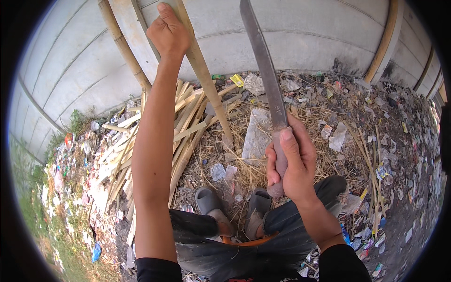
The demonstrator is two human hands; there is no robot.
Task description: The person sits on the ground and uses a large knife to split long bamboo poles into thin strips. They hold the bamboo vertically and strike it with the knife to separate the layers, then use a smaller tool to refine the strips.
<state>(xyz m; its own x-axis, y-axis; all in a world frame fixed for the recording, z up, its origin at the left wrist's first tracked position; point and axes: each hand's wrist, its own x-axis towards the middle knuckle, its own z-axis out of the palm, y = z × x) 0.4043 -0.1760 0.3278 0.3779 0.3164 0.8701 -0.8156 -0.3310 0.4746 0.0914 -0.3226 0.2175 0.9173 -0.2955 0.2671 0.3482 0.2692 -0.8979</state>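
bamboo strip and machete, seen from above by a seated worker. the left hand (169, 35), at the end of an outstretched arm, is closed around the upper part of a long bamboo strip (204, 75), thumb uppermost. the strip slants down and to the right, its lower end reaching the littered ground (408, 150) in front of the feet. the right hand (298, 164) is wrapped around the handle of a machete (264, 66), the dark blade pointing up and away, apart from the strip. to the left, partly behind the left forearm, lies a loose pile of split bamboo (190, 117); near the middle, a pale slab (257, 134) rests among dry fibres. grey sandals (209, 201) flank an orange seat edge (249, 243) lower down. a pale panelled wall (310, 28) closes the background, with an upright bamboo pole (123, 44) before it.
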